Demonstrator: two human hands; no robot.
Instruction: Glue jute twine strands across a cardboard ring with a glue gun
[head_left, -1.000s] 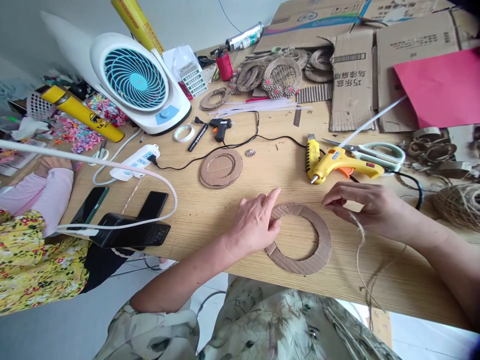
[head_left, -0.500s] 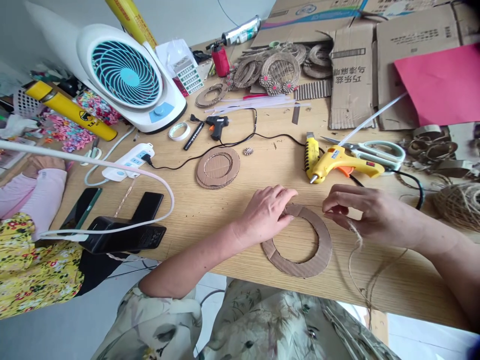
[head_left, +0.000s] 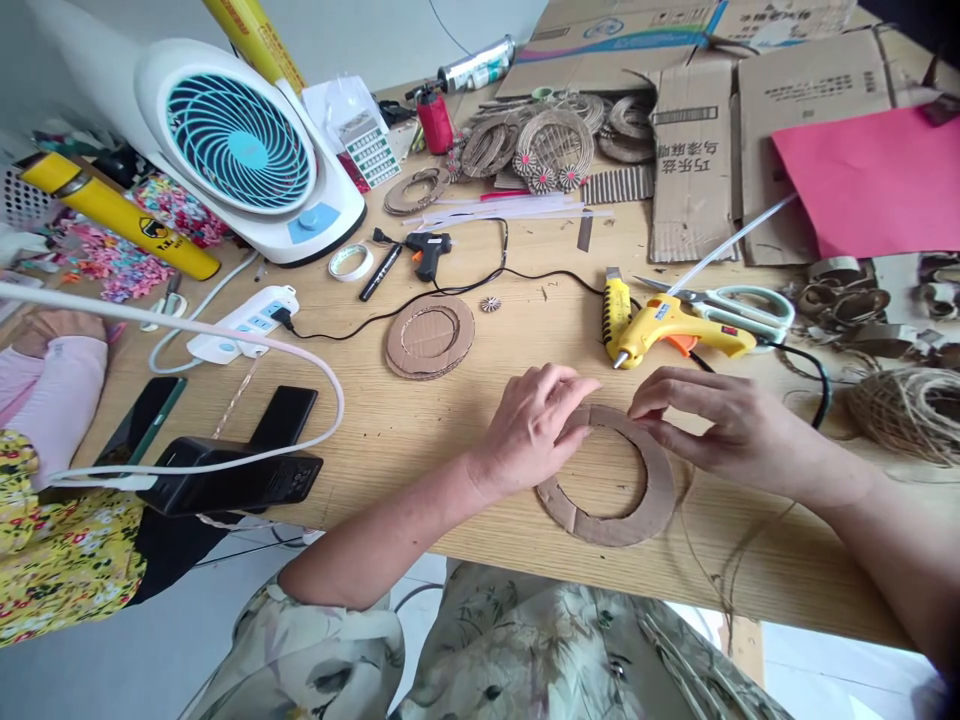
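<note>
cardboard ring (head_left: 660,495): l hand (head_left: 529,425) palm-down, half-open over it, hold unclear; r hand (head_left: 731,420) bent, pinching twine (head_left: 727,603).

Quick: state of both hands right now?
Left hand: thumb and forefinger parted at the cardboard ring; whether it grips can't be told.
Right hand: closed in a pinch, apparently on the twine trailing below.
</note>
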